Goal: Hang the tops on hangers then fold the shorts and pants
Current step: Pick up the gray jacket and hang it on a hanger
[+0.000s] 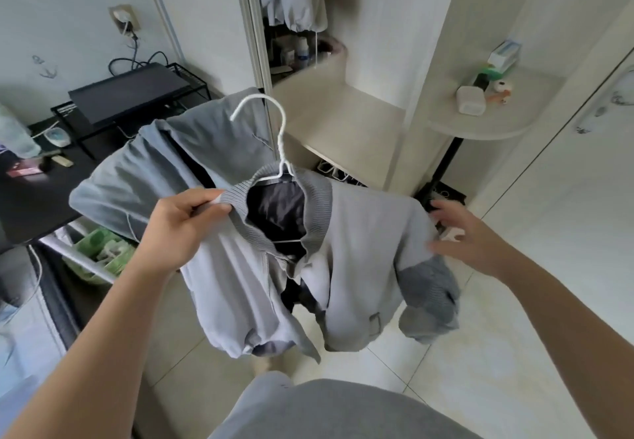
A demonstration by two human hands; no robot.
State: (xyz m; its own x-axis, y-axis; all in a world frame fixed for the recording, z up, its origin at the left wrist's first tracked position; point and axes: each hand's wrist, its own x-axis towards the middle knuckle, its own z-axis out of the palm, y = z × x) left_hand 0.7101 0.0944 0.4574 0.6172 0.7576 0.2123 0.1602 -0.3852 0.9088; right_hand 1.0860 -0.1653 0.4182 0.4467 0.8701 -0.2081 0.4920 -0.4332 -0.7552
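Left hand [178, 229] pinching the ribbed collar of the grey jacket [363, 232], which is held in mid-air above the floor. Right hand [470, 236] is well apart, fingers spread at the far shoulder. The white hanger [278, 136] sits in the neck, hook up. The near sleeve looks bunched, so tilting toward the wardrobe [343, 119] could slide it off.

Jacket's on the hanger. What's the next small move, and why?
Probably the open right hand should tug the bunched shoulder beside it straight on the white wire hanger; the left hand pinches the collar of the grey ribbed-collar jacket, steadying it.
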